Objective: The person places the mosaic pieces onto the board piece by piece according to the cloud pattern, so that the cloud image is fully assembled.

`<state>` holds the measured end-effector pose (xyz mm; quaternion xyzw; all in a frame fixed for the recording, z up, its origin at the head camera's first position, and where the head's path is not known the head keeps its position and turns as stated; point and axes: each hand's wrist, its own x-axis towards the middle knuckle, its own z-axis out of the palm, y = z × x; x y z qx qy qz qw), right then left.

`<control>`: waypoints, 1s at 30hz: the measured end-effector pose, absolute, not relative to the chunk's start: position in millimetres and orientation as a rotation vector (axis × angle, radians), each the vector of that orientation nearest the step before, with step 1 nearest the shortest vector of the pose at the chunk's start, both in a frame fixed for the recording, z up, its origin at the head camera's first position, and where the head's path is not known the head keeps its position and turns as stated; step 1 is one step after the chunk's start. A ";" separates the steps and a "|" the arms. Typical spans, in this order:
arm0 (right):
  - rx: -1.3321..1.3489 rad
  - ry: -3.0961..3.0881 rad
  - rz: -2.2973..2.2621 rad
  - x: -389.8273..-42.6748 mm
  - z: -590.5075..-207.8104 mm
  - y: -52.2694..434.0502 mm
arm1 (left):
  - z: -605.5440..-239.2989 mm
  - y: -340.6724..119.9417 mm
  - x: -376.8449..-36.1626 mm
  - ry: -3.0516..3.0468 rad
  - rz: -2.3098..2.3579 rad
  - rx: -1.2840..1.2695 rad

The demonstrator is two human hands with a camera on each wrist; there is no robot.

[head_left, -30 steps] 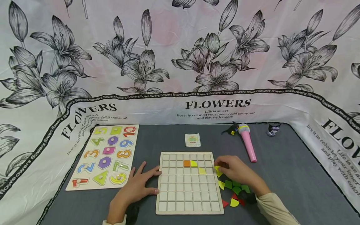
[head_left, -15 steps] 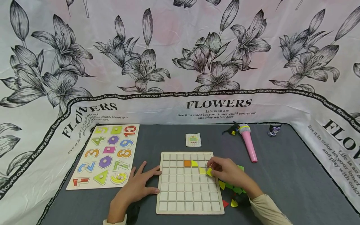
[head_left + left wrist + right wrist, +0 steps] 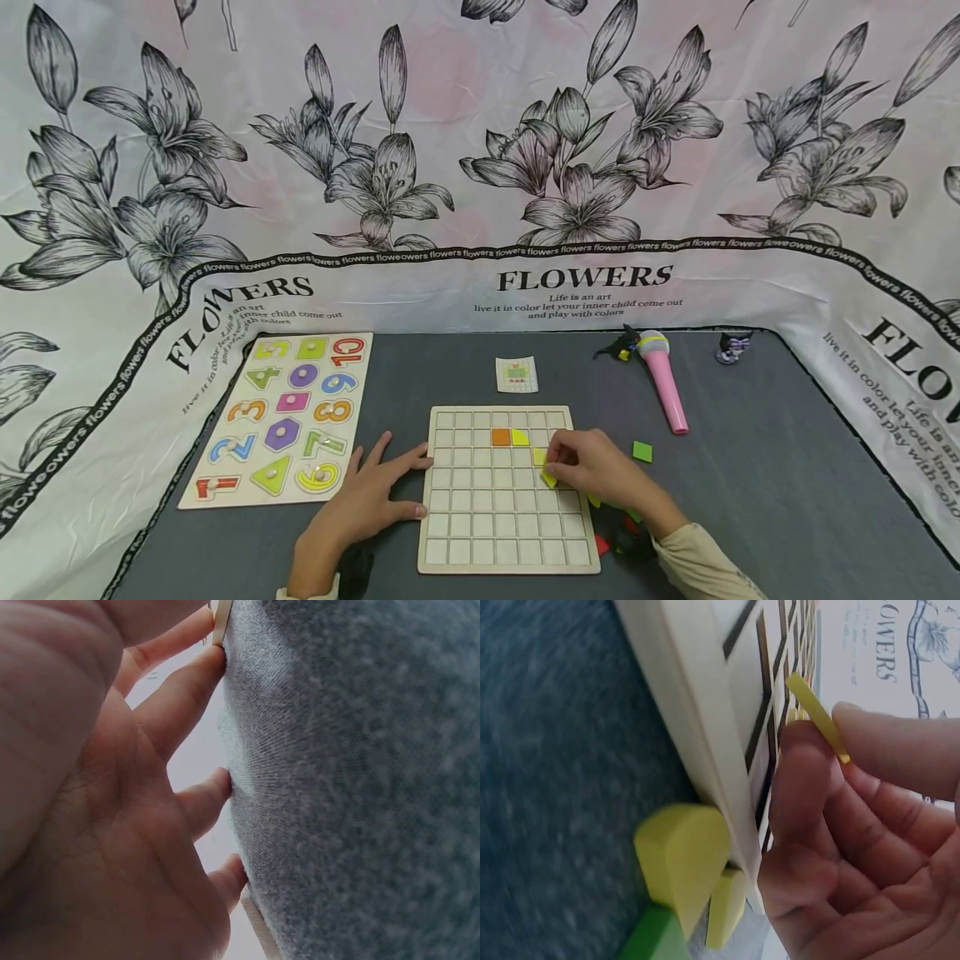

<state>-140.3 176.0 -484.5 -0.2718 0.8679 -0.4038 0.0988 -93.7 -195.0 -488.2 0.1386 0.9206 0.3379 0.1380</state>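
Note:
A pale wooden grid board [image 3: 495, 525] lies in the middle of the grey table. In its upper rows sit an orange square tile [image 3: 500, 437], a yellow tile with a rounded edge [image 3: 520, 437] and another yellow tile [image 3: 538, 456]. My right hand [image 3: 603, 468] pinches a thin yellow tile [image 3: 817, 718] between thumb and index finger, over the board's right side just below that last tile. My left hand [image 3: 367, 492] has its fingers spread, with fingertips and thumb touching the board's left edge.
Right of the board lie several loose tiles, including a green square [image 3: 642, 452], a red one [image 3: 602, 545] and a yellow one [image 3: 682, 851]. A number puzzle board [image 3: 281, 417] lies left. Behind are a pattern card [image 3: 517, 375], a pink toy microphone [image 3: 663, 383] and small dark figures [image 3: 729, 347].
My right hand has carried the yellow tile from the loose pile leftward over the board, then slightly down. A green square now shows apart from the pile. My left hand stays put.

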 end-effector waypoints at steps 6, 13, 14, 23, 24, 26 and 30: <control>-0.773 2.633 -1.179 -140.1 -486.2 170.4 | -488.5 -194.6 -93.8 2.662 0.976 0.399; -0.760 2.667 -1.149 -137.6 -485.8 164.0 | -489.0 -194.9 -95.0 2.657 0.986 0.411; -0.748 2.681 -1.142 -137.1 -485.5 163.0 | -489.1 -194.9 -95.3 2.655 0.989 0.412; -0.694 2.750 -1.072 -135.4 -484.1 156.5 | -486.1 -194.9 -95.9 2.648 1.003 0.413; -0.697 2.746 -1.069 -135.1 -484.0 156.0 | -485.5 -194.9 -95.7 2.648 1.004 0.412; -0.710 2.745 -1.059 -135.2 -483.6 155.3 | -484.7 -194.7 -95.4 2.648 1.002 0.408; -0.755 2.733 -1.044 -134.6 -482.8 155.0 | -484.5 -194.3 -95.3 2.654 0.990 0.412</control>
